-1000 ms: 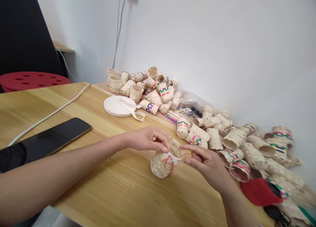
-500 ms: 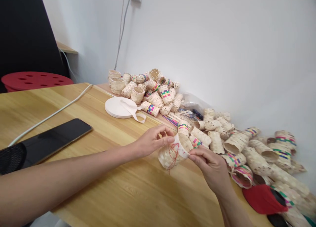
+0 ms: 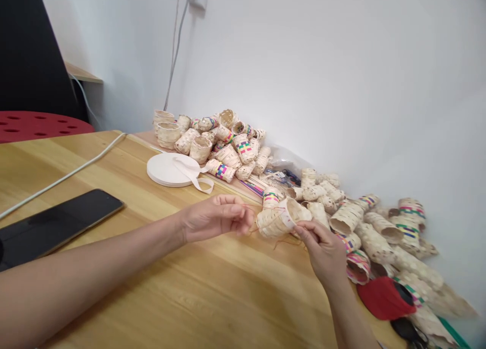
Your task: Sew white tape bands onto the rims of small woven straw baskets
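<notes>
Head view: basket (image 3: 271,222) has its long axis near-horizontal, mouth (image 3: 298,211) rightward. Right hand (image 3: 326,250) pinches its rim (image 3: 286,216). Left hand (image 3: 216,218): finger closure unclear.

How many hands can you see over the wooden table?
2. The left hand is beside the small woven basket, fingers curled near its red thread; the right hand pinches the basket's rim. Neither is hidden.

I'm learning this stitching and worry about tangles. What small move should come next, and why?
Probably draw the left hand gently away from the woven basket to take up slack: red thread appears to span the gap between them, more hangs loose below the basket, and the right hand holds the basket.
</notes>
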The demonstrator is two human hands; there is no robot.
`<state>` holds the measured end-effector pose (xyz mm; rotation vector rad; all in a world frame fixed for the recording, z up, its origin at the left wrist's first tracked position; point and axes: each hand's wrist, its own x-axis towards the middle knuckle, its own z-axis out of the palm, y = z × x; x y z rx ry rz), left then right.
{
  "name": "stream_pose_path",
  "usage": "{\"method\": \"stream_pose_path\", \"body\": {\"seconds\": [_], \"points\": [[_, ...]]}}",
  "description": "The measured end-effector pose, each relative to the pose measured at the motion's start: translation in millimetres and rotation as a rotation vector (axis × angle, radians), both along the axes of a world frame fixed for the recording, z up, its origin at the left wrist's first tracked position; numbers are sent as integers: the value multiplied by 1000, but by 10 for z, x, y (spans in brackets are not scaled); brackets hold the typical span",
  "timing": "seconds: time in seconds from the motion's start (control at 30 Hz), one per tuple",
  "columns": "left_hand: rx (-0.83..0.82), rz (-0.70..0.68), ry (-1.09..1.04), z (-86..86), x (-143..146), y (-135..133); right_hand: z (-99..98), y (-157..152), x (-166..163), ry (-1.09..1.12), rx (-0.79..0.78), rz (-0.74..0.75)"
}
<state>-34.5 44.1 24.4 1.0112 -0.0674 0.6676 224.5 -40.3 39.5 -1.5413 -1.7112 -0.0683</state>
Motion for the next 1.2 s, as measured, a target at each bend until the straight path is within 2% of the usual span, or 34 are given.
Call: {"method": "stream_pose_path", "body": {"seconds": [0.1,0.2,0.37,0.43,0.5,0.57,0.6,0.63,0.67,0.73,0.87,0.93,1.03,1.2], "points": [[31,-42,-15,3,-80,93,9,7,56,57,3,-40],[131,-71,101,-10,-178,216,32,2,89,95,-9,-41],[495,-60,706,-157,-324,516,53,-25,165,150,39,12],[675,92,843,-207,-324,592,62,-42,184,148,45,56],[777,343,867,-188,-283,580,79,-63,168,127,16,116],[823,577,783,-94,-218,472,103,-85,107,95,-58,208],[896,706,663,-30,-183,394,114,-95,62,79,-105,264],[986,743,520,35,-150,311,124,-103,11,64,-150,319],[1043,741,407,93,-121,230,131,-110,-42,50,-191,370],[1128,642,283,164,-77,104,134,-119,-141,33,-253,452],[1136,351,280,140,-35,14,103,-125,-263,22,-330,555],[1105,250,295,109,-22,8,88,-125,-281,32,-337,583],[1052,178,317,103,-8,-10,79,-123,-262,70,-324,587],[1027,146,310,144,-12,-54,76,-130,-189,145,-319,557]]}}
